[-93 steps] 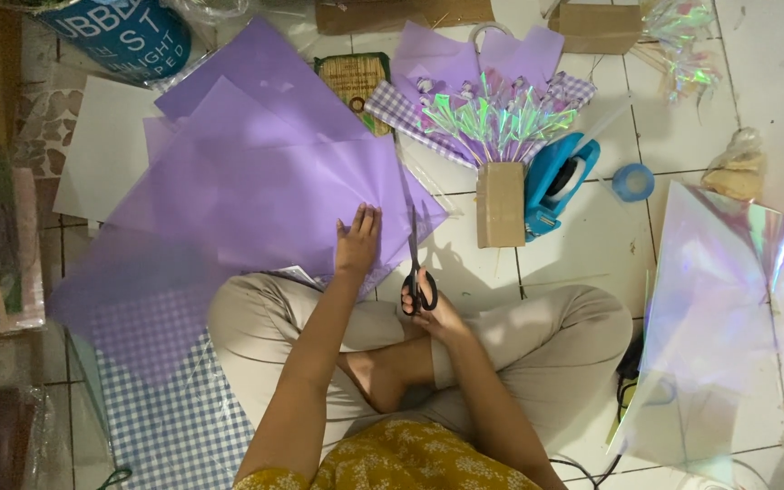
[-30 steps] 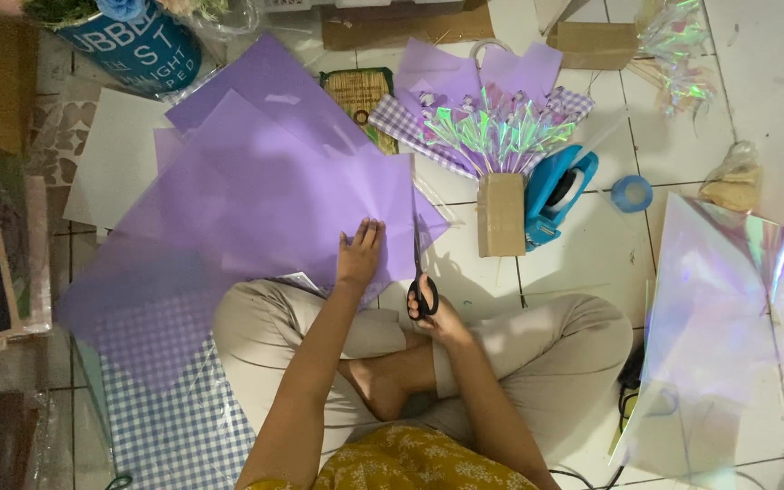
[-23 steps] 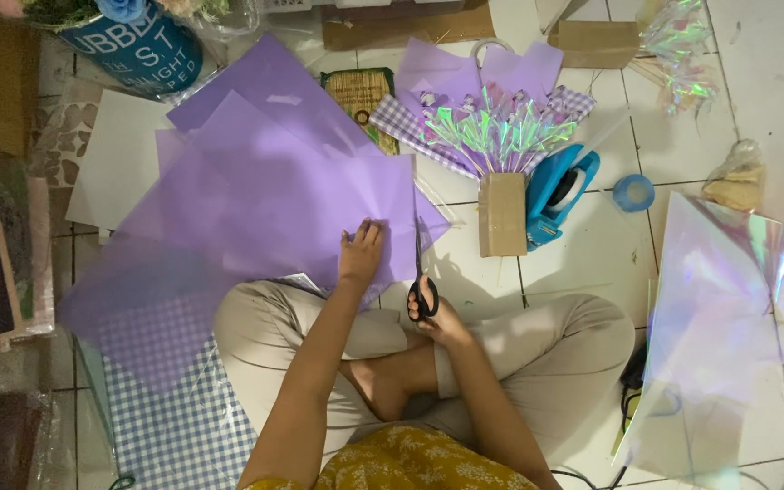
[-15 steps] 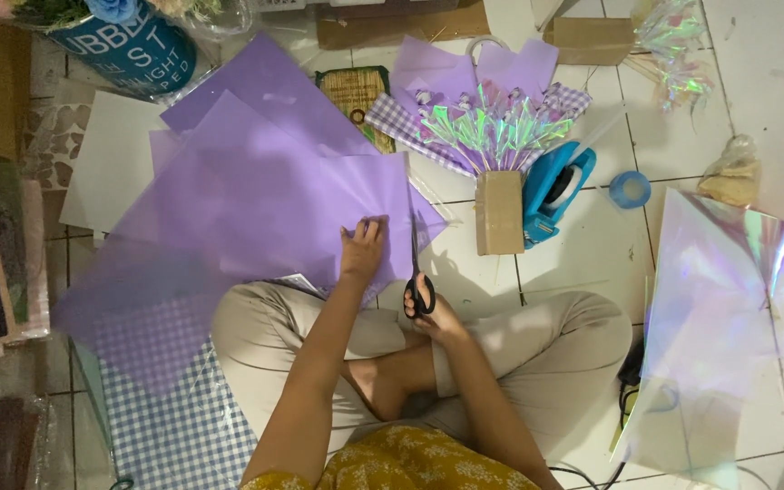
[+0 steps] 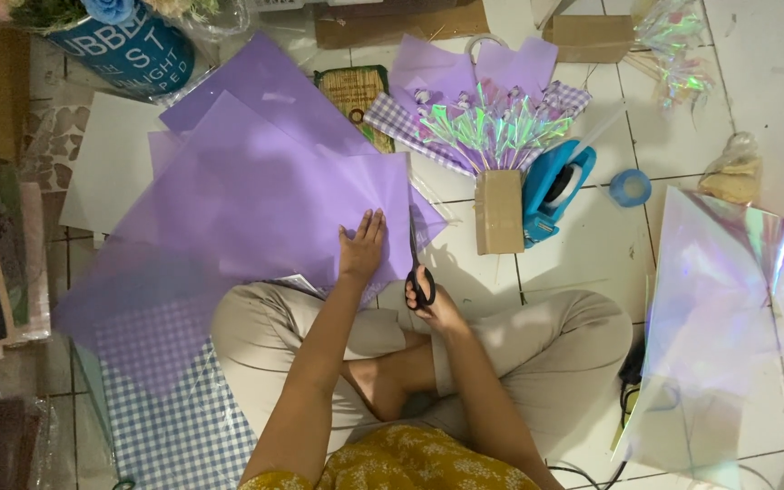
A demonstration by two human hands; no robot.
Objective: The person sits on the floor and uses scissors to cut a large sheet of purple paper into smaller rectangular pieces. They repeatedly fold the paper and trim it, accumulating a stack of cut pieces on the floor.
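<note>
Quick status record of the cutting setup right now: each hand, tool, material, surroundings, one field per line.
left hand: flat on the purple sheet, pressing it down
right hand: grip on black-handled scissors, blades along the sheet's right edge
under sheet: more purple sheets, checked paper
right of scissors: brown box, blue tape dispenser, blue tape roll
far right: iridescent film
posture: seated cross-legged on tiled floor

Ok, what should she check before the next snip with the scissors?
1. Left hand flat on the purple sheet: ok.
2. Left fingers beside the blades, not in their line: ok.
3. Right hand in the handles of the scissors: ok.
4. Blades along the sheet's right edge: ok.
5. Sheet fully between the blades: cannot tell.
6. Legs clear below the cut: cannot tell.
</note>
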